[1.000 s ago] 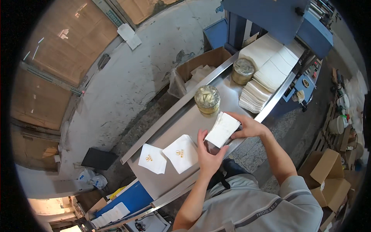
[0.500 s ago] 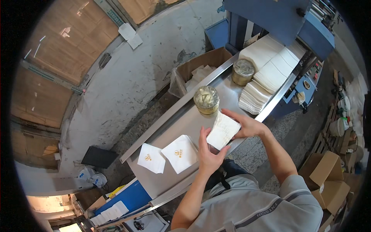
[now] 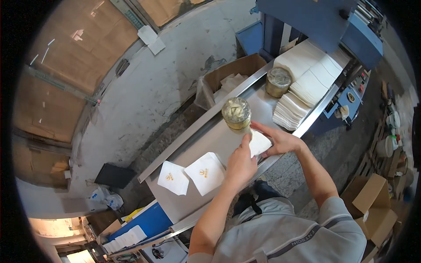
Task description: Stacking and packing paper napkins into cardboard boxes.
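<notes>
The person's left hand point(image 3: 243, 160) is clamping the left side of a fanned white paper stack point(image 3: 259, 143), and the right hand point(image 3: 278, 141) is gripping its right side, so both hands are closing on it from opposite sides. The stack is sitting between them at the near edge of a long metal table point(image 3: 210, 142); whether it is touching the metal is hidden.

Just beyond the fingertips, the nearer film-wrapped cylinder point(image 3: 237, 113) is standing upright and crowding the far side of the work; whether the right fingers are touching it is hard to tell. The farther cylinder point(image 3: 278, 82) is standing up the table, close beside a long row of white folded paper point(image 3: 293, 109) that is reaching back under a blue machine point(image 3: 302, 24).

To the left of the hands, two small stacks with gold prints, the left one point(image 3: 173, 177) and the right one point(image 3: 205, 173), are lying side by side. Behind the table, a lined carton point(image 3: 245, 66) is holding loose white scraps. An open cardboard box point(image 3: 372, 199) is standing to the person's right, and a black panel point(image 3: 115, 175) is lying near the wall.
</notes>
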Tool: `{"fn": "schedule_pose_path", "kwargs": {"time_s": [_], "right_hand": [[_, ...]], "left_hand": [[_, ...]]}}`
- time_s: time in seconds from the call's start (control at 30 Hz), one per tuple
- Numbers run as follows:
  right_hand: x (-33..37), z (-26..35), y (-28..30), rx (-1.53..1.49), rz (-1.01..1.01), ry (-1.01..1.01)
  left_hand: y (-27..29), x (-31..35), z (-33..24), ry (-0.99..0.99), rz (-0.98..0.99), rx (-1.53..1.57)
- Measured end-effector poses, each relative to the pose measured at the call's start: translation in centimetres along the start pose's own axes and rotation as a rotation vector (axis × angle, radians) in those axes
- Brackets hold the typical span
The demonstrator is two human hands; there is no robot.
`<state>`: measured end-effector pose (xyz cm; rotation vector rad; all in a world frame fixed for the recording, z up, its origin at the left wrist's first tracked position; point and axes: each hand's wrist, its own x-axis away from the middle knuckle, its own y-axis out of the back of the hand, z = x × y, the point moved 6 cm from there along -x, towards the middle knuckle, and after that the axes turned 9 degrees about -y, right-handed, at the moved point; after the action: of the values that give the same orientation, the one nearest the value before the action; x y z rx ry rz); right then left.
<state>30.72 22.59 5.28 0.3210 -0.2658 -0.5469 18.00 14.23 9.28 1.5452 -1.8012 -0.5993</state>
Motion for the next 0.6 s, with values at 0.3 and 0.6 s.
{"fn": "schedule_pose_path", "kwargs": {"time_s": [0.3,0.6], "right_hand": [[-0.4,0.7,-1.1,-0.367,0.216,-0.092],[-1.7,3.7,-3.4,-0.584,0.311,-0.114]], "left_hand": [[2.1,0.8,4.8,-0.174,0.062,0.584],[4.8,2.5,6.4,-0.126,0.149,1.047]]}}
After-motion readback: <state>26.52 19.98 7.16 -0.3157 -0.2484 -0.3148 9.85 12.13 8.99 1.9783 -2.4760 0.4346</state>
